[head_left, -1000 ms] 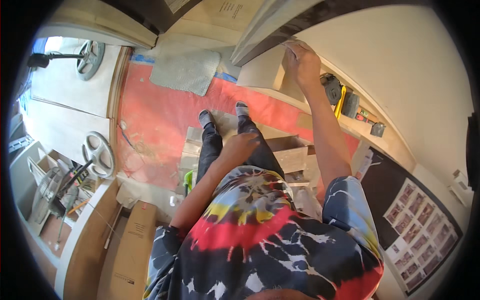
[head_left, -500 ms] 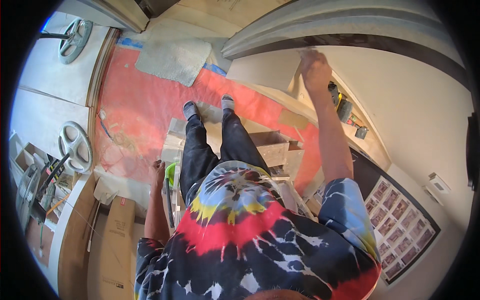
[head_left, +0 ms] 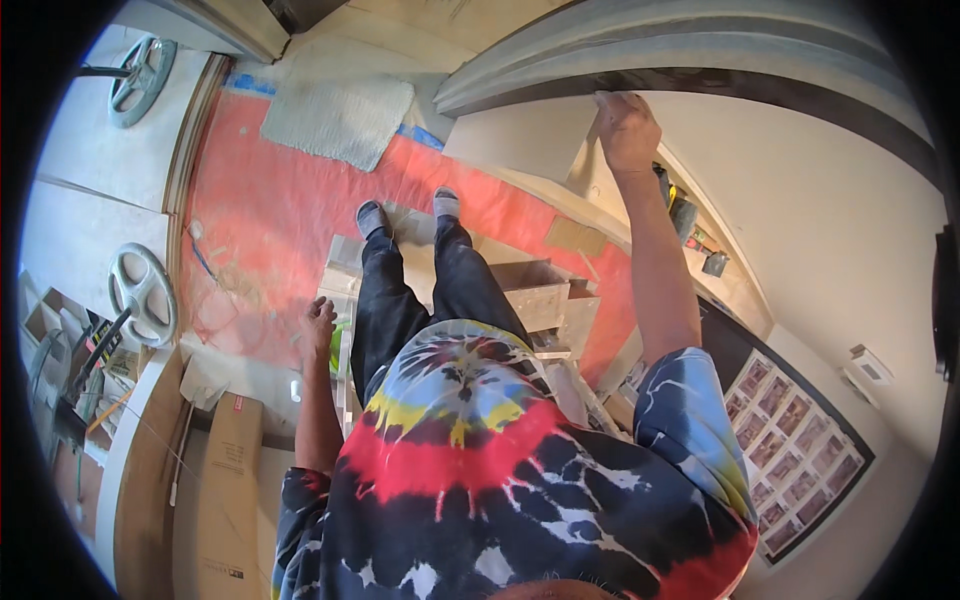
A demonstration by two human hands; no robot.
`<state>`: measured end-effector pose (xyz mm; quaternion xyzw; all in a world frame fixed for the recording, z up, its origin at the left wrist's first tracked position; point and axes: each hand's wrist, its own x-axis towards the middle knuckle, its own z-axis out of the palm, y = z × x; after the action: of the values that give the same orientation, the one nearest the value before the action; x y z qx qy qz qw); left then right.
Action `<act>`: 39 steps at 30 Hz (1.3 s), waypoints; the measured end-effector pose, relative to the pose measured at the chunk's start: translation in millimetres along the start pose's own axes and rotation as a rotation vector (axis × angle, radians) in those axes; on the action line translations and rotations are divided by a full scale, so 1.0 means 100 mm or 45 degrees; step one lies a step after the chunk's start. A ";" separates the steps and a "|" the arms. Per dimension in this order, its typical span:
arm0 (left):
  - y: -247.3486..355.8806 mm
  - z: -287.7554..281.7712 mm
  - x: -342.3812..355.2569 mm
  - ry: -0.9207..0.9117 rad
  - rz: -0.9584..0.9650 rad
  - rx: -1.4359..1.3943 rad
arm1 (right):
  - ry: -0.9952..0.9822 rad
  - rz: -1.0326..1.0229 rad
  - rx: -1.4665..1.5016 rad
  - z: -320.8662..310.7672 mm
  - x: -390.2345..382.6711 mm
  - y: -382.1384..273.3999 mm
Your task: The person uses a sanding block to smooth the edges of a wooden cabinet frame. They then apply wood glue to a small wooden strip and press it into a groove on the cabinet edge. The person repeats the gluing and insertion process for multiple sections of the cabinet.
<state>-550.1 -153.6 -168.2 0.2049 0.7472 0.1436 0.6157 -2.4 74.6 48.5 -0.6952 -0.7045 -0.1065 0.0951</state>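
My right hand (head_left: 628,132) is raised against the dark trim strip (head_left: 720,80) where the pale wall meets a grey curved surface. Its fingers are pinched together, with something small and pale at their tips that I cannot make out. Low at my left side hangs my left hand (head_left: 318,325), fingers curled in and no object showing in them. Just beside that hand, a bright green thing (head_left: 335,345) is mostly hidden by my arm and leg.
My feet stand on a raised wooden platform (head_left: 405,225) beside an open wooden box (head_left: 535,300). Red sheeting (head_left: 260,190) and a grey mat (head_left: 340,120) cover the floor. Tools (head_left: 685,220) lie in a recess below my right arm. Handwheels (head_left: 143,295) stick out at left.
My right hand has shifted slightly along the trim strip and stays raised. My left hand has risen a little, and its forearm now covers more of the green thing.
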 end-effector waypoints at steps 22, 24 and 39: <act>-0.22 0.17 -0.13 0.014 -0.100 0.005 | 0.105 0.008 0.220 -0.13 -0.11 -0.07; -0.14 0.13 -0.19 0.028 -0.093 0.010 | 0.126 -0.002 0.187 0.00 -0.09 -0.02; -0.24 0.20 -0.14 0.011 -0.154 -0.086 | -0.162 -0.011 0.245 -0.32 -0.85 -0.59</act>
<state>-531.8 -182.5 -171.3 0.1377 0.7557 0.1321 0.6265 -60.1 -16.7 54.5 -0.6850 -0.7192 0.0057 0.1161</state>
